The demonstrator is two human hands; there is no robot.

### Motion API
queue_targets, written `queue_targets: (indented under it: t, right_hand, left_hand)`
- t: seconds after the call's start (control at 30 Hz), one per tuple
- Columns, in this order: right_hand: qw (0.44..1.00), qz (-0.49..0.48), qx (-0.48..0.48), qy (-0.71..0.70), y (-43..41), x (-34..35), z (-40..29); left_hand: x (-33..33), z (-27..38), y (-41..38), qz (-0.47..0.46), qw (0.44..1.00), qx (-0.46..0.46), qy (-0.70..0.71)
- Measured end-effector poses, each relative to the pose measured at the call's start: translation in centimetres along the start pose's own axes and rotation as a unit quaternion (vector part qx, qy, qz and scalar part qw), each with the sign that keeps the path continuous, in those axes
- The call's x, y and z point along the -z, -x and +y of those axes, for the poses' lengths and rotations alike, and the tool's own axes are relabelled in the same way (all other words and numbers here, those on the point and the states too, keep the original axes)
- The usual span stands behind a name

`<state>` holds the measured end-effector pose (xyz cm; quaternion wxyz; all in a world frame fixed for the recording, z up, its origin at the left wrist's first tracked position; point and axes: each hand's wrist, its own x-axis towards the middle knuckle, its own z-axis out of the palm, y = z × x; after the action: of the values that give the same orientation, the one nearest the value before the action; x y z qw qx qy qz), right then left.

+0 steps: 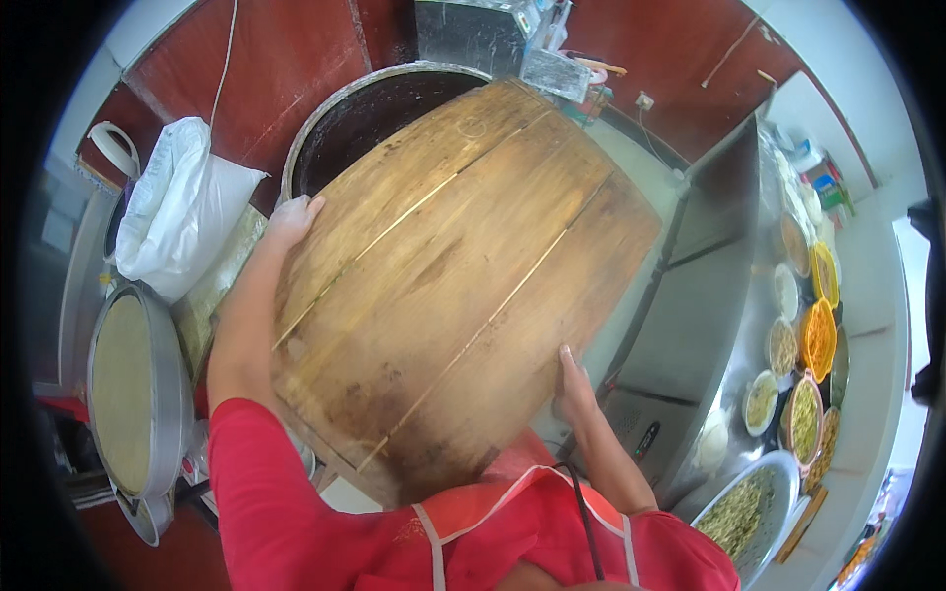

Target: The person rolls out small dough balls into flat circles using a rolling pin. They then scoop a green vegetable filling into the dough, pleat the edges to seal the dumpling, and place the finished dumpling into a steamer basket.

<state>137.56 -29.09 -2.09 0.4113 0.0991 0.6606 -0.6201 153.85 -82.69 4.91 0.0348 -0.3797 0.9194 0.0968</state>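
Observation:
A large wooden board (443, 273) made of several planks spans the space before me, with two light gaps running along it. My left hand (294, 219) grips its left edge, the fingertips over the upper face. At the lower right edge my right hand (575, 388) holds on, its thumb on top and the other fingers hidden beneath. Behind the board's far left edge opens a big round vat (325, 140) with a dark inside; the board covers part of it from view. Flour-like white dust is on my left hand.
To the left stand an open white sack (181, 214) and a wide round metal pan (129, 391) with a flat pale filling. Along the right runs a steel counter (728, 347) with bowls of food, an orange basket (818, 340) and a large metal colander (746, 510). A dark machine (469, 33) stands behind.

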Motion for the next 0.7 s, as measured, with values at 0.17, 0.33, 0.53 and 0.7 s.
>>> queue_targets:
  t: [0.17, 0.33, 0.53, 0.7]
  right_hand:
    - [0.999, 0.008, -0.019, 0.040, -5.0, -1.4, -5.1]
    - [0.996, 0.034, -0.035, 0.069, -10.6, -4.2, -7.1]
    - [0.992, 0.001, 0.078, 0.097, -15.2, -8.1, -9.8]
    - [0.954, -0.012, 0.111, 0.278, -20.2, -11.1, -13.5]
  left_hand:
    - [-2.1, -2.7, 3.3, -0.092, 0.995, 0.003, 0.046]
    - [-4.0, -2.2, 3.2, -0.070, 0.994, 0.081, 0.014]
    - [-4.3, -4.5, 2.7, -0.041, 0.996, 0.077, -0.001]
    - [-7.8, -6.0, 3.8, 0.027, 0.992, 0.109, -0.061]
